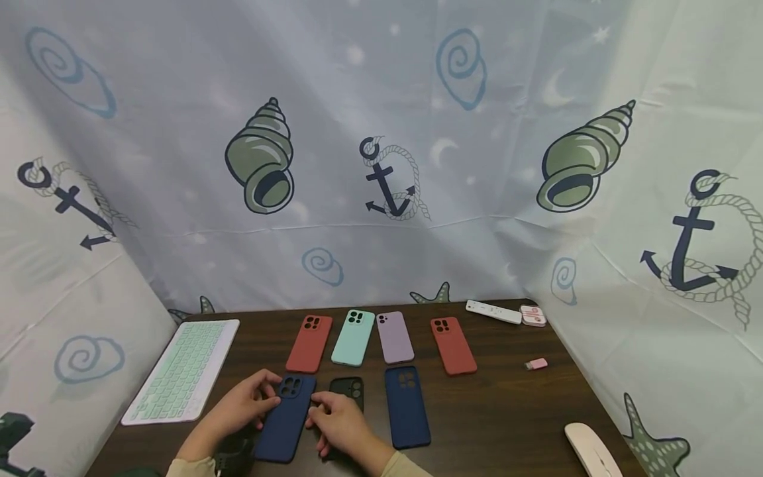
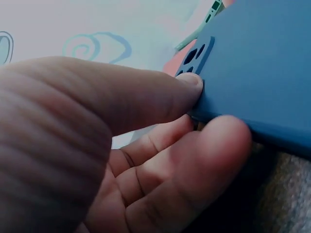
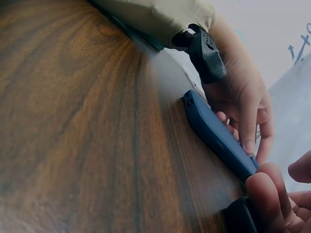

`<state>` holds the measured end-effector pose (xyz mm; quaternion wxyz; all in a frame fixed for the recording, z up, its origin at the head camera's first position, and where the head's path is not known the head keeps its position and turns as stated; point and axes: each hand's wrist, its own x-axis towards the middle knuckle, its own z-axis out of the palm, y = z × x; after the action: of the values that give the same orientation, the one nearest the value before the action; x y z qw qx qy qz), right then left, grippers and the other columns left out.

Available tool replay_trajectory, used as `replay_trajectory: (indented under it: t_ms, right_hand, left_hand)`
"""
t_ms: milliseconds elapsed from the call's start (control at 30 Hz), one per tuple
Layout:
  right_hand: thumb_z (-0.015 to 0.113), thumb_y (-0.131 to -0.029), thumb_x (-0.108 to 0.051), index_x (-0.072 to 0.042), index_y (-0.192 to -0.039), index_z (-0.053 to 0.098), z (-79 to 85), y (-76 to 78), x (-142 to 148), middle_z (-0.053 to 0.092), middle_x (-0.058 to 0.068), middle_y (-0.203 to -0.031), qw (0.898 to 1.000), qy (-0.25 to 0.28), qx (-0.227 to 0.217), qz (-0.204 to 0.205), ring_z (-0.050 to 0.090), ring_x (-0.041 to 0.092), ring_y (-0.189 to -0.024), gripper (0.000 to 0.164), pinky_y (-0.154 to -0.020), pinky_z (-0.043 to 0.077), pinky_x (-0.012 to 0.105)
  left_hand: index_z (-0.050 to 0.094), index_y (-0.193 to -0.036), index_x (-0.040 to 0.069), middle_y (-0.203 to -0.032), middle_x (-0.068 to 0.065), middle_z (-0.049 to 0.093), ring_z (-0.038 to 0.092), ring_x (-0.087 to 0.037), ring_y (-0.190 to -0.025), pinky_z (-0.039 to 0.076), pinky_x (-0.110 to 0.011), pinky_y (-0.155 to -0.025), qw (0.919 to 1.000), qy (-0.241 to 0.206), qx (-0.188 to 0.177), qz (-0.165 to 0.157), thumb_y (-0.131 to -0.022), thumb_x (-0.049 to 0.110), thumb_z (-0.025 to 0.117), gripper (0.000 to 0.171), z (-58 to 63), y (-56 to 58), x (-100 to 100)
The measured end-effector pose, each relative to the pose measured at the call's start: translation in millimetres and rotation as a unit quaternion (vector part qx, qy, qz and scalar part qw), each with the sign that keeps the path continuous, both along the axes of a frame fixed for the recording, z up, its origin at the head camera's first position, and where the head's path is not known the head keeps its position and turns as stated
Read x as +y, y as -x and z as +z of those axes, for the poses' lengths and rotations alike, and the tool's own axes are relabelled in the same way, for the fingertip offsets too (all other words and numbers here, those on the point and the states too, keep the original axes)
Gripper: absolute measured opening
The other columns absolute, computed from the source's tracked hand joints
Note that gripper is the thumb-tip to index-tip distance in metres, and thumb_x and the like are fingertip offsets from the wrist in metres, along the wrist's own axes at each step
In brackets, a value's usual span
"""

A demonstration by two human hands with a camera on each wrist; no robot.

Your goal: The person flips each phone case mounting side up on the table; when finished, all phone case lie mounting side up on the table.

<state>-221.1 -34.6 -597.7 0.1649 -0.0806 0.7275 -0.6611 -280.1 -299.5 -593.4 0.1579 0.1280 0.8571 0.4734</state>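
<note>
A dark blue phone case [image 1: 285,424] lies with its camera-hole end away from me. My left hand [image 1: 238,405] pinches its upper left corner; in the left wrist view the thumb [image 2: 190,85] rests by the camera cutout, with the other fingers at the edge. My right hand [image 1: 346,424] is beside the case's upper right side, fingers loosely bent. The right wrist view shows its fingertips [image 3: 265,191] close to the case's end, the thumb apart from it; contact is hard to tell. Partly hidden under that hand is a black phone case [image 1: 356,385].
Another blue case [image 1: 408,414] lies to the right. Behind are a red case [image 1: 308,348], a mint case [image 1: 353,341], a lilac case [image 1: 395,341] and a second red case [image 1: 454,348]. A keyboard [image 1: 179,371] stands left; a mouse [image 1: 590,450] and remote [image 1: 493,312] are right.
</note>
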Motion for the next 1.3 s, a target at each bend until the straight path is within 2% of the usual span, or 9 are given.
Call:
replay_trajectory:
  t_ms: [200,500,700,933,1100,1167,1300]
  right_hand:
    - [0.065,-0.097,-0.023,-0.010,-0.135,0.062,-1.7,-1.1,-2,0.075,0.002,-0.087,1.000,-0.009,0.005,-0.005,0.058,0.013,-0.042,0.040,-0.040,0.051,0.035]
    - [0.067,-0.096,-0.023,-0.015,-0.133,0.063,-2.8,-2.4,-3,0.071,-0.005,-0.092,1.000,-0.024,0.013,-0.011,0.058,0.014,-0.042,0.039,-0.039,0.051,0.037]
    - [0.065,-0.098,-0.024,-0.017,-0.132,0.064,0.6,-2.8,-3,0.073,-0.004,-0.095,0.999,-0.021,0.029,-0.015,0.058,0.014,-0.042,0.035,-0.033,0.043,0.033]
    - [0.066,-0.097,-0.025,-0.016,-0.130,0.065,5.9,-3.6,-2,0.073,0.005,-0.094,0.999,-0.006,0.039,-0.008,0.054,0.013,-0.041,0.034,-0.033,0.040,0.030]
    - [0.066,-0.096,-0.020,-0.016,-0.130,0.066,6.3,-1.5,-2,0.075,0.007,-0.095,0.997,-0.003,0.076,-0.013,0.054,0.008,-0.044,0.034,-0.040,0.040,0.024]
    - [0.065,-0.096,-0.018,-0.015,-0.131,0.065,5.7,0.1,-1,0.075,0.009,-0.096,0.996,0.002,0.090,-0.009,0.053,0.006,-0.044,0.034,-0.042,0.040,0.022]
    - [0.067,-0.097,-0.017,-0.013,-0.132,0.064,4.2,2.4,-1,0.074,0.015,-0.098,0.993,0.027,0.112,0.007,0.053,0.004,-0.047,0.036,-0.043,0.042,0.021]
  left_hand:
    - [0.054,-0.129,0.006,-0.101,-0.014,0.060,0.061,-0.020,-0.066,0.057,-0.040,-0.054,0.9999,-0.011,-0.006,0.002,-0.094,0.024,0.073,0.043,-2.3,-1.3,-5]
    - [0.057,-0.127,0.009,-0.114,-0.019,0.058,0.059,-0.018,-0.067,0.056,-0.039,-0.053,0.9999,-0.015,-0.001,-0.004,-0.093,0.023,0.074,0.040,-5.6,-1.4,-5]
    - [0.060,-0.127,0.012,-0.116,-0.020,0.058,0.059,-0.017,-0.065,0.056,-0.039,-0.052,0.9998,-0.014,0.013,-0.007,-0.094,0.023,0.073,0.037,-3.3,-2.5,-2]
    - [0.062,-0.121,0.011,-0.114,-0.017,0.055,0.059,-0.020,-0.066,0.055,-0.038,-0.050,0.9997,-0.010,0.003,0.020,-0.096,0.029,0.070,0.031,-1.4,0.8,5]
    - [0.064,-0.117,0.009,-0.101,-0.015,0.061,0.059,-0.019,-0.064,0.055,-0.040,-0.050,0.9988,-0.012,-0.001,0.046,-0.098,0.032,0.067,0.029,-0.4,1.9,10]
    - [0.065,-0.115,0.009,-0.097,-0.014,0.062,0.058,-0.019,-0.063,0.054,-0.040,-0.050,0.9983,-0.008,0.004,0.058,-0.099,0.033,0.066,0.029,0.6,2.3,14]
    - [0.068,-0.109,0.015,-0.101,-0.011,0.058,0.056,-0.017,-0.063,0.052,-0.035,-0.052,0.9963,0.028,0.031,0.075,-0.097,0.040,0.067,0.028,3.4,2.2,21]
